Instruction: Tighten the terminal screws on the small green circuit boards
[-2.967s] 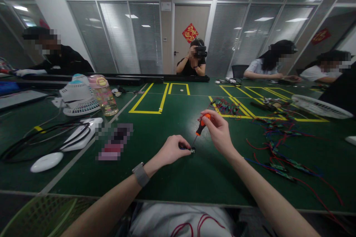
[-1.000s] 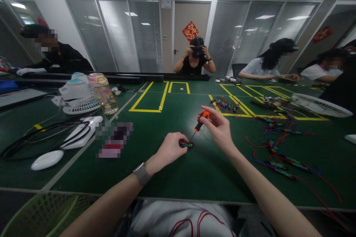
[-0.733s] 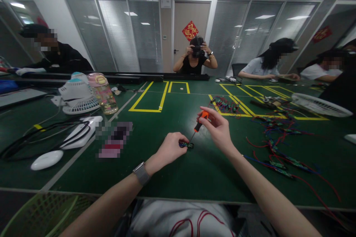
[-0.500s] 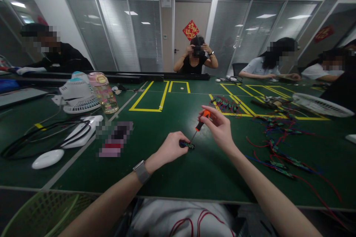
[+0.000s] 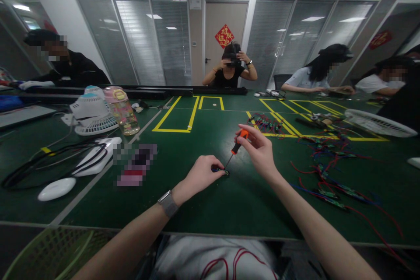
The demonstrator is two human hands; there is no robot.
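Below the table edge at lower left sits a green openwork basket; I cannot make out its contents. Farther back, a clear bottle with a pink lid holds pale yellow liquid, just beside a white fan with ribbed grilles. Tabletop: smooth, dark green, faintly glossy, marked by straight strips of yellow tape. At right I log wired boards, flat and green, trailing thin red and blue wires; a 2nd cluster lies farther back by the tape.

Left hand: thumb and fingers pinched on a small circuit board, mostly covered by them, mid-table before the person. Right hand: fingers curled around the orange-and-black handle of a screwdriver, tilted, its thin shaft running down to the board. From my end I cannot tell whether the tip touches.
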